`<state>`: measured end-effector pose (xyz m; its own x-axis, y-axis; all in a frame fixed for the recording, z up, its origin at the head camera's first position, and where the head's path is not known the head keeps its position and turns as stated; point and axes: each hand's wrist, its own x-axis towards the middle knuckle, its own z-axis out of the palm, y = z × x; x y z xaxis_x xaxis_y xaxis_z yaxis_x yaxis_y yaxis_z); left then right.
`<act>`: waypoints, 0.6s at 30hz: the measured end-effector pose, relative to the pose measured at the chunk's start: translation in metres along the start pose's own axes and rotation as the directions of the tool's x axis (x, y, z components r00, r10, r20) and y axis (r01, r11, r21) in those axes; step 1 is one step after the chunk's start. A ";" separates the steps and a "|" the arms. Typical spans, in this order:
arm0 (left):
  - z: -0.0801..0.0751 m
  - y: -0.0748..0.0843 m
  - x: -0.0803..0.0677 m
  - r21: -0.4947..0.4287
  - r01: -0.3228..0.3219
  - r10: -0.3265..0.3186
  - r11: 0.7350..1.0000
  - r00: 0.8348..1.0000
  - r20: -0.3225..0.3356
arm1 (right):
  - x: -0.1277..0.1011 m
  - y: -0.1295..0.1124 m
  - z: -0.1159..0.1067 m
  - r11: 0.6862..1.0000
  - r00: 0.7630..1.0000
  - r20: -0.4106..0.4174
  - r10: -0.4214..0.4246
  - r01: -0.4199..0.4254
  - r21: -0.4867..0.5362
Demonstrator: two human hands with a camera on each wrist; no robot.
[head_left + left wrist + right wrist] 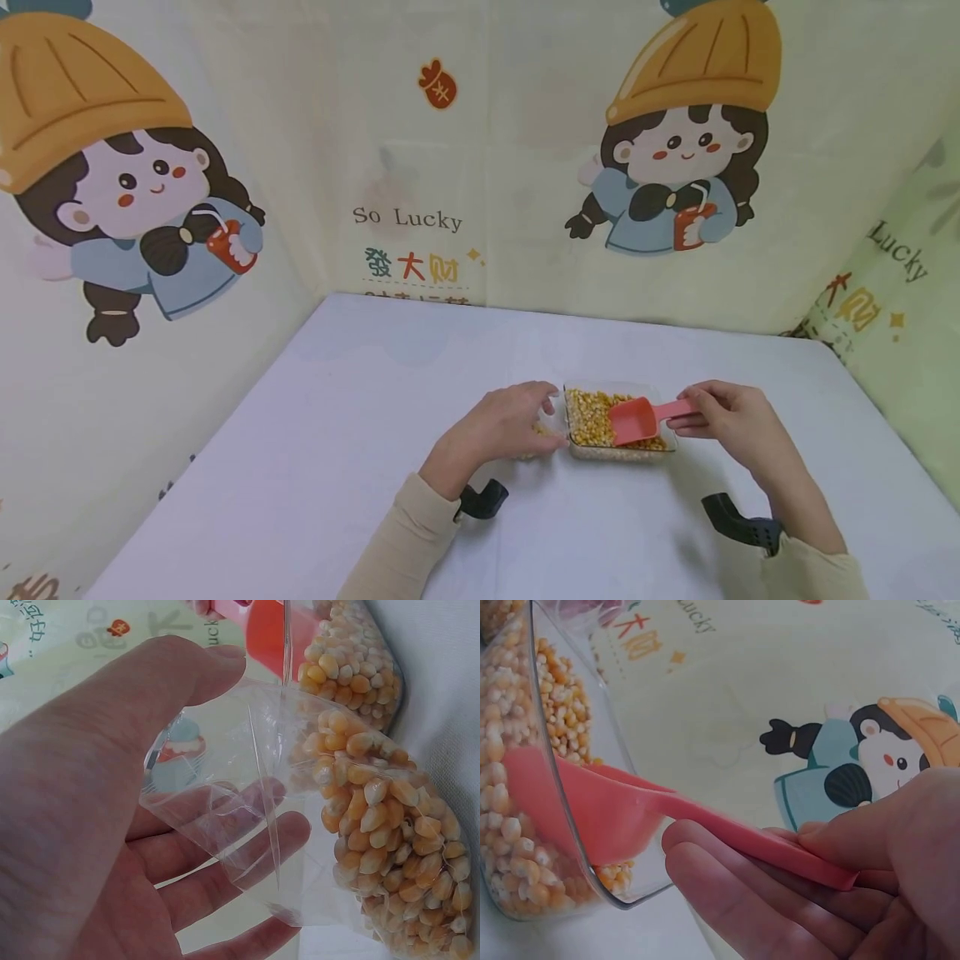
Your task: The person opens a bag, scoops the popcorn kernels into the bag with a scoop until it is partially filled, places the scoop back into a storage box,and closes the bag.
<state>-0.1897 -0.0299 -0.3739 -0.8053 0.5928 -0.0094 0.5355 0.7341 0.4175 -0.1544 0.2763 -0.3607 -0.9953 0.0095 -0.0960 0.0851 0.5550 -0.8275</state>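
Note:
A clear plastic container (pixel 619 452) full of yellow corn kernels (pixel 588 412) stands on the white table. My right hand (pixel 723 417) pinches the handle of a pink scoop (pixel 636 421), whose bowl lies in the kernels. In the right wrist view the right hand (pixel 802 892) grips the scoop (pixel 615 814) where it passes over the container wall (pixel 592 697). My left hand (pixel 513 423) is against the container's left side and holds the mouth of a clear plastic bag (pixel 247 817) between thumb and fingers. The bag's lower part holds corn kernels (pixel 390 825).
The white table (pixel 337 433) is enclosed by cream cartoon-printed cloth walls (pixel 420 167) at the left, back and right. Black wrist camera mounts (pixel 480 500) show below both hands. Beige sleeves (pixel 390 550) cover both forearms.

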 end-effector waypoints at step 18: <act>0.000 -0.001 0.000 -0.005 0.010 -0.010 1.000 1.000 0.008 | 0.007 0.008 0.003 0.994 0.996 0.083 0.027 -0.036 0.102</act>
<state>-0.1905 -0.0300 -0.3744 -0.8088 0.5877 -0.0210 0.5259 0.7388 0.4215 -0.1602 0.2786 -0.3694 -0.9855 -0.0443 -0.1640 0.1247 0.4669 -0.8755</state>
